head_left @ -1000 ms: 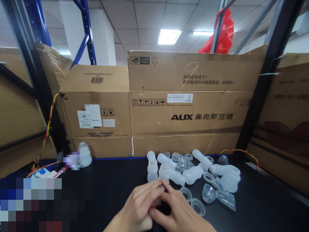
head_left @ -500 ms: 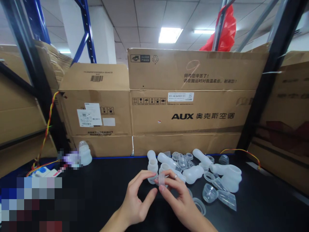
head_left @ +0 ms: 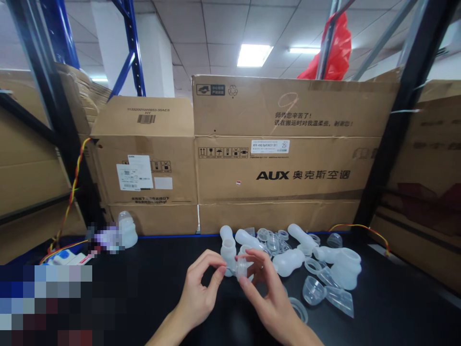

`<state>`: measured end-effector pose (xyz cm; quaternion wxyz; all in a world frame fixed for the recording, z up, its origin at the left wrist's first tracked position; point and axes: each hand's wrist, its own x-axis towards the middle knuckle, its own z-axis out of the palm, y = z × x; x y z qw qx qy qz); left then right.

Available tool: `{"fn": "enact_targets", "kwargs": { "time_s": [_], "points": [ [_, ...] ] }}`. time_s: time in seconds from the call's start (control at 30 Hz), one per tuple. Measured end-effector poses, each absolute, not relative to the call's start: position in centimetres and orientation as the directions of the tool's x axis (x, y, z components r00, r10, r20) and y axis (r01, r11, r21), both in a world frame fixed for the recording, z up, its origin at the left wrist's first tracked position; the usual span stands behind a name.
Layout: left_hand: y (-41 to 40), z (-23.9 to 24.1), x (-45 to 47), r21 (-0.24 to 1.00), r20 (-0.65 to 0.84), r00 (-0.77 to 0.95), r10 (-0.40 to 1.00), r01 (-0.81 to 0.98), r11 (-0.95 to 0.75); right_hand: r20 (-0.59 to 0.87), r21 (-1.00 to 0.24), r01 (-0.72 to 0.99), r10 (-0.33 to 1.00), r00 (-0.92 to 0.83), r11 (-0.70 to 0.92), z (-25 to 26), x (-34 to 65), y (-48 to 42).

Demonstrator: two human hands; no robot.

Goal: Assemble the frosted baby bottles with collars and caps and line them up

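Observation:
My right hand (head_left: 264,283) grips a small clear plastic collar (head_left: 241,268) between thumb and fingers, with a translucent pointed piece showing on its right side. My left hand (head_left: 203,286) is closed in a pinch just left of the collar. Whatever sits between its thumb and forefinger is too small to make out. Behind both hands stands a milky baby bottle body (head_left: 228,252). Right of my right hand lies another milky curved bottle part (head_left: 288,262). A clear ring (head_left: 298,310) rests on the black table close to my right wrist.
Several milky bottle parts and clear pieces crowd the table's right half, including a clear cup (head_left: 313,290) and a flat clear spout (head_left: 339,301). A capped bottle (head_left: 127,230) stands at the back left. Cardboard (head_left: 298,192) walls the rear, between dark rack posts (head_left: 392,120).
My left hand has drawn slightly left, its thumb and forefinger now pressed together. My right hand's fingers have lifted and spread a little around the collar.

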<state>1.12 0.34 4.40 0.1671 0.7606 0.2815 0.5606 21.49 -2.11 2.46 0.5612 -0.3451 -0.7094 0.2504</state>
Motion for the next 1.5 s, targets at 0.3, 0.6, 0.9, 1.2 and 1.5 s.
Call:
{"fn": "enact_targets", "kwargs": {
  "time_s": [0.3, 0.6, 0.9, 1.2, 1.5],
  "points": [
    [1.2, 4.5, 0.8, 0.657, 0.723, 0.056, 0.689, 0.254, -0.71, 0.684, -0.559, 0.61, 0.728, -0.044, 0.562, 1.8, 23.6, 0.4],
    [1.2, 4.8, 0.7, 0.678, 0.716, 0.006, 0.698, 0.232, -0.698, 0.547, -0.676, 0.493, 0.822, -0.162, 0.547, -1.3, 22.7, 1.0],
    [0.8, 4.6, 1.4, 0.723, 0.686, 0.004, 0.727, 0.101, -0.683, 0.477, -0.756, 0.281, 0.792, -0.38, 0.591, -4.0, 20.4, 2.3],
    [0.1, 5.2, 1.6, 0.762, 0.6, 0.206, 0.773, 0.149, -0.63, 0.515, -0.711, 0.359, 0.795, -0.32, 0.605, -1.3, 20.0, -0.1],
    [-0.1, 4.5, 1.3, 0.807, 0.495, 0.259, 0.829, 0.216, -0.55, 0.529, -0.717, 0.374, 0.808, -0.258, 0.589, -0.2, 20.0, -0.6]
  ]
}}
